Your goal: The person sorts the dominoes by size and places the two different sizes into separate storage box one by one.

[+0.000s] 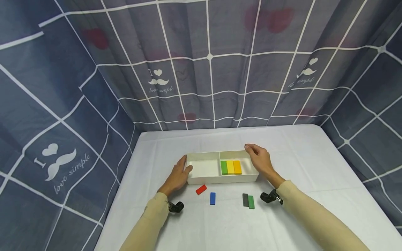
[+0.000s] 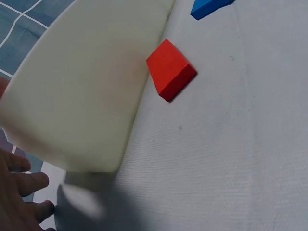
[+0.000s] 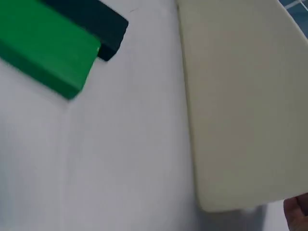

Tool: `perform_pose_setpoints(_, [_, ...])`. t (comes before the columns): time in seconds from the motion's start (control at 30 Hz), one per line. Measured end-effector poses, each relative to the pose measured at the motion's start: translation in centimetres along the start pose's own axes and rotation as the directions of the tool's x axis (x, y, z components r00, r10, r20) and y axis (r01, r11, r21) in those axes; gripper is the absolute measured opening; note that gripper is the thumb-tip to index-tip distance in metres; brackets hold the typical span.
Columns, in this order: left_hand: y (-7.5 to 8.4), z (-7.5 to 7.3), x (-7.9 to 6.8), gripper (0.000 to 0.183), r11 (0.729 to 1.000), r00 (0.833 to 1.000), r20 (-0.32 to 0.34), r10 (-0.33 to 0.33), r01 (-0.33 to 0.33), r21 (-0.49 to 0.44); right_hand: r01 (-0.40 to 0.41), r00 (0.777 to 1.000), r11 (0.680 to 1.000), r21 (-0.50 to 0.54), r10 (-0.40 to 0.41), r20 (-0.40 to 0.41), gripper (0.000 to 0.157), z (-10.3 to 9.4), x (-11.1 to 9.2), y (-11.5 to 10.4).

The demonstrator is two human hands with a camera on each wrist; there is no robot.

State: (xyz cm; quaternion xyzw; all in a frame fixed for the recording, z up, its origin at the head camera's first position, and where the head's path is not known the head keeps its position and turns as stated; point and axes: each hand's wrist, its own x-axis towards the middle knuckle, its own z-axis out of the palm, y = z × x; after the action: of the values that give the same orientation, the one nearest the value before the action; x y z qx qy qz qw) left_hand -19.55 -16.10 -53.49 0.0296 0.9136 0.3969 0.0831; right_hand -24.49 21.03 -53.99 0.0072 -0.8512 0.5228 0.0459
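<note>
A shallow white divided box [image 1: 204, 180] sits on the table. My left hand [image 1: 177, 176] holds its left end, thumb over the rim and fingers along the outer side. At the opposite end, my right hand [image 1: 261, 161] grips the rim near the far corner with bent fingers. The right compartment contains a light green block [image 1: 224, 167], a yellow block [image 1: 230, 167] and an orange block [image 1: 237, 167] side by side; nothing lies in the left one. In the left wrist view, a red block [image 2: 169, 70] lies right by the box's front wall.
In front of the box lie a blue block [image 1: 213, 198], a black block [image 1: 245, 200] and a dark green block [image 1: 251, 202], the last two side by side. A white cloth covers the table [image 1: 226, 226]. Grid-patterned curtains [image 1: 194, 80] enclose the back and sides.
</note>
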Motion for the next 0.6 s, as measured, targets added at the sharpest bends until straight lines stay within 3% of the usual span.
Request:
perform_pose_setpoints(0.1, [0.1, -0.3, -0.1, 0.073, 1.0, 1.0, -0.017, -0.008, 0.007, -0.017, -0.052, 0.999, 0.988, 0.146, 0.052, 0.001, 0.049, 0.5, 0.2, 0.6])
perform_pose_setpoints(0.23, [0.5, -0.7, -0.3, 0.074, 0.999, 0.999, -0.045, 0.02, -0.021, -0.032, -0.13, 0.992, 0.948, 0.29, 0.125, 0.036, 0.046, 0.7, 0.4, 1.2])
perform_pose_setpoints(0.4, [1.1, -1.6, -0.2, 0.075, 0.993, 0.992, -0.05, 0.119, -0.12, -0.005, -0.221, 0.975, 0.927, 0.303, 0.209, 0.074, 0.048, 0.6, 0.4, 1.6])
perform_pose_setpoints(0.6, [2.4, -2.9, -0.2, 0.081, 0.968, 0.97, -0.032, 0.239, -0.236, 0.084, -0.266, 0.963, 0.921, 0.286, 0.243, 0.115, 0.053, 0.8, 0.6, 1.8])
